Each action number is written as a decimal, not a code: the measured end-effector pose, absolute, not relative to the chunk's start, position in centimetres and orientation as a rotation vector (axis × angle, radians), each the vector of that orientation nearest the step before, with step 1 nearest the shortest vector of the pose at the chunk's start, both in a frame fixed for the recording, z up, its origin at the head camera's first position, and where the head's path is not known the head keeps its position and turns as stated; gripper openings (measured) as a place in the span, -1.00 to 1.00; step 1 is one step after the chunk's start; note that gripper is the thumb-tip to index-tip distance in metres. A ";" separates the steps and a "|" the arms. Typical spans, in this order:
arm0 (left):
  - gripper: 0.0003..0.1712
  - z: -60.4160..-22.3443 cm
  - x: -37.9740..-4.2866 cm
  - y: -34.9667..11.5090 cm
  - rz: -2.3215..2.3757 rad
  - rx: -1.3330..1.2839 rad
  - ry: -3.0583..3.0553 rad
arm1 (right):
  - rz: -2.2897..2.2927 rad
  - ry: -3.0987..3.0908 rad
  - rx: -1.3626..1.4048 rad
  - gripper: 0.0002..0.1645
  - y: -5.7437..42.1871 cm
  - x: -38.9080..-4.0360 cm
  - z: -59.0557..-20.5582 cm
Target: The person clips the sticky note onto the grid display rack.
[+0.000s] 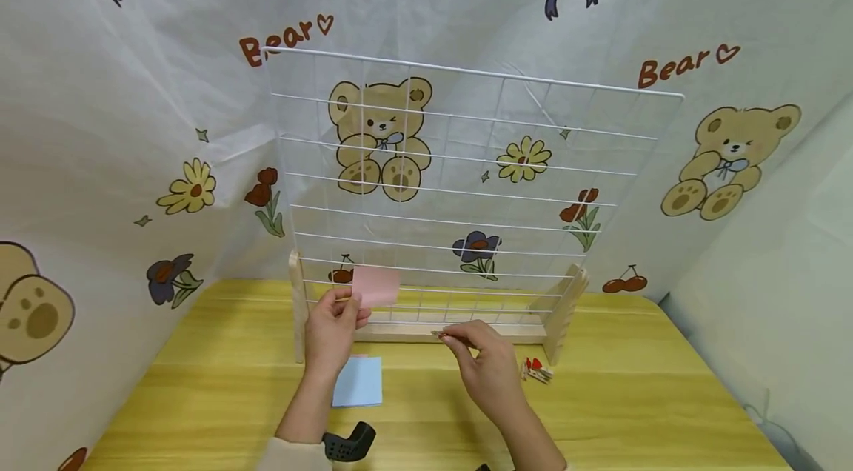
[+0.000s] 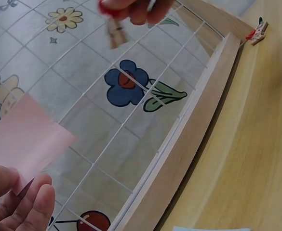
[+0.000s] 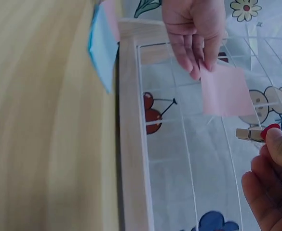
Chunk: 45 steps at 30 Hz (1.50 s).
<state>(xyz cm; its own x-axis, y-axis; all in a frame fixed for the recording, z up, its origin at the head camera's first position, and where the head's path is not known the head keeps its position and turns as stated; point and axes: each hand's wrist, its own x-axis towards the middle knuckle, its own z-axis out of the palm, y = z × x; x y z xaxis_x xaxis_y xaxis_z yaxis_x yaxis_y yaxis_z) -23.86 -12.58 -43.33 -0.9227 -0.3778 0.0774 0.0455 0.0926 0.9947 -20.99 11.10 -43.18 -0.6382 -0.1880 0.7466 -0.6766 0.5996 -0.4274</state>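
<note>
Between thumb and fingers my left hand point(image 1: 333, 329) pinches a pink sticky note point(image 1: 376, 286) by its lower corner, in front of the lower left of a white wire grid panel point(image 1: 426, 219). In my right hand point(image 1: 485, 363) is a small wooden clothespin point(image 3: 249, 134) with a red decoration, pinched at its decorated end. The right wrist view shows the clothespin's bare tip pointing toward the note, with a gap between them. In the left wrist view the clothespin point(image 2: 115, 34) is blurred.
The grid stands in a wooden base point(image 1: 453, 332) on a yellow wood-grain table point(image 1: 220, 382). A blue note pad point(image 1: 358, 382) lies near my left forearm. Several clothespins with red decorations point(image 1: 536, 369) lie right of my right hand. A bear-print cloth point(image 1: 466, 27) hangs behind.
</note>
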 end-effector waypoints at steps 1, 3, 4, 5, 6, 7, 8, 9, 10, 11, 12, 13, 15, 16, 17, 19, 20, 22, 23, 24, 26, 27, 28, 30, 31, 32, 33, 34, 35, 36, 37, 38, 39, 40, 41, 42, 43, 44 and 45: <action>-0.72 -43.3 -23.8 -12.6 -1.894 0.334 -2.063 | 0.943 -2.155 0.679 -0.82 10.6 -21.3 -42.9; -0.72 -43.4 -23.8 -12.6 -1.889 0.331 -2.055 | 0.934 -2.151 0.680 -0.87 9.5 -22.0 -42.3; -0.72 -43.4 -23.8 -12.5 -1.888 0.326 -2.050 | 0.924 -2.151 0.677 -0.89 9.0 -22.4 -41.9; -0.72 -43.5 -23.8 -12.5 -1.886 0.321 -2.046 | 0.912 -2.149 0.678 -0.91 8.5 -22.7 -41.6; -0.72 -43.5 -23.8 -12.5 -1.885 0.315 -2.040 | 0.900 -2.146 0.679 -0.92 8.0 -23.0 -41.2; -0.73 -43.5 -23.8 -12.5 -1.884 0.311 -2.035 | 0.892 -2.144 0.680 -0.93 7.6 -23.3 -40.8; -0.73 -43.5 -23.8 -12.5 -1.883 0.306 -2.031 | 0.879 -2.137 0.685 -0.93 7.2 -23.6 -40.4; -0.73 -43.4 -23.8 -12.5 -1.882 0.305 -2.028 | 0.870 -2.129 0.692 -0.94 6.8 -23.9 -40.0; -0.73 -43.4 -23.8 -12.5 -1.883 0.303 -2.025 | 0.858 -2.117 0.703 -0.94 6.4 -24.3 -39.6; -0.73 -43.4 -23.8 -12.5 -1.881 0.302 -2.023 | 0.840 -2.104 0.714 -0.93 6.0 -24.5 -39.3; -0.74 -43.4 -23.9 -12.5 -1.879 0.302 -2.021 | 0.827 -2.092 0.724 -0.93 5.7 -24.8 -38.9; -0.74 -43.4 -23.9 -12.5 -1.879 0.300 -2.020 | 0.814 -2.083 0.734 -0.94 5.3 -25.1 -38.6; -0.74 -43.4 -23.9 -12.4 -1.880 0.296 -2.019 | 0.782 -2.069 0.749 -0.95 4.7 -25.6 -38.1; -0.74 -43.4 -24.0 -12.4 -1.882 0.293 -2.017 | 0.762 -2.066 0.752 -0.95 4.3 -25.8 -37.9; -0.74 -43.4 -24.0 -12.4 -1.880 0.291 -2.019 | 0.742 -2.065 0.752 -0.95 4.0 -26.0 -37.8; -0.74 -43.4 -24.0 -12.4 -1.881 0.288 -2.019 | 0.712 -2.069 0.748 -0.95 3.5 -26.3 -37.5; -0.74 -43.4 -24.0 -12.4 -1.881 0.289 -2.020 | 0.697 -2.070 0.746 -0.94 3.2 -26.5 -37.3; -0.75 -43.5 -24.0 -12.4 -1.880 0.291 -2.020 | 0.678 -2.074 0.742 -0.94 2.8 -26.7 -37.1; -0.75 -43.5 -24.0 -12.5 -1.879 0.292 -2.022 | 0.670 -2.079 0.740 -0.94 2.6 -26.7 -37.0; -0.75 -43.5 -24.0 -12.5 -1.879 0.291 -2.021 | 0.661 -2.090 0.737 -0.94 2.4 -26.7 -36.8; -0.75 -43.5 -24.0 -12.5 -1.884 0.285 -2.018 | 0.639 -2.119 0.729 -0.94 2.1 -26.8 -36.6; -0.75 -43.4 -24.0 -12.5 -1.884 0.282 -2.018 | 0.627 -2.138 0.725 -0.94 2.0 -26.8 -36.5; -0.75 -43.4 -24.0 -12.5 -1.883 0.280 -2.018 | 0.615 -2.158 0.719 -0.95 1.9 -26.9 -36.4; -0.76 -43.4 -24.0 -12.6 -1.879 0.277 -2.020 | 0.588 -2.197 0.714 -0.94 1.6 -26.9 -36.2; -0.76 -43.4 -24.0 -12.5 -1.877 0.277 -2.023 | 0.573 -2.214 0.712 -0.94 1.5 -26.9 -36.1; -0.76 -43.4 -24.0 -12.5 -1.874 0.277 -2.028 | 0.560 -2.228 0.711 -0.95 1.4 -27.0 -36.0; -0.75 -43.4 -24.0 -12.6 -1.869 0.280 -2.035 | 0.546 -2.241 0.711 -0.95 1.3 -27.0 -36.0; -0.75 -43.4 -24.0 -12.6 -1.866 0.281 -2.041 | 0.533 -2.253 0.708 -0.95 1.2 -26.9 -35.9; -0.75 -43.4 -23.9 -12.5 -1.864 0.282 -2.047 | 0.520 -2.264 0.707 -0.95 1.2 -26.9 -35.9; -0.75 -43.4 -23.9 -12.5 -1.864 0.283 -2.052 | 0.512 -2.275 0.706 -0.96 1.1 -26.9 -35.9; -0.74 -43.4 -23.9 -12.5 -1.863 0.283 -2.055 | 0.504 -2.282 0.704 -0.96 1.1 -26.9 -35.9; -0.74 -43.4 -23.8 -12.5 -1.863 0.282 -2.058 | 0.500 -2.287 0.702 -0.96 1.0 -26.9 -35.9; -0.74 -43.4 -23.8 -12.5 -1.862 0.281 -2.059 | 0.497 -2.292 0.699 -0.96 1.0 -26.9 -35.9; -0.74 -43.4 -23.8 -12.5 -1.863 0.279 -2.057 | 0.497 -2.296 0.698 -0.95 1.0 -26.9 -35.9; -0.74 -43.4 -23.8 -12.5 -1.861 0.279 -2.057 | 0.497 -2.296 0.700 -0.96 1.0 -26.9 -35.9; -0.73 -43.4 -23.8 -12.5 -1.860 0.277 -2.056 | 0.499 -2.297 0.700 -0.95 1.0 -26.9 -35.9; -0.73 -43.3 -23.8 -12.5 -1.859 0.276 -2.055 | 0.500 -2.294 0.699 -0.95 1.0 -26.9 -35.9; -0.73 -43.3 -23.8 -12.5 -1.856 0.276 -2.055 | 0.504 -2.289 0.700 -0.95 1.0 -26.9 -35.9; -0.73 -43.3 -23.8 -12.5 -1.853 0.276 -2.057 | 0.506 -2.282 0.701 -0.95 1.0 -26.8 -35.9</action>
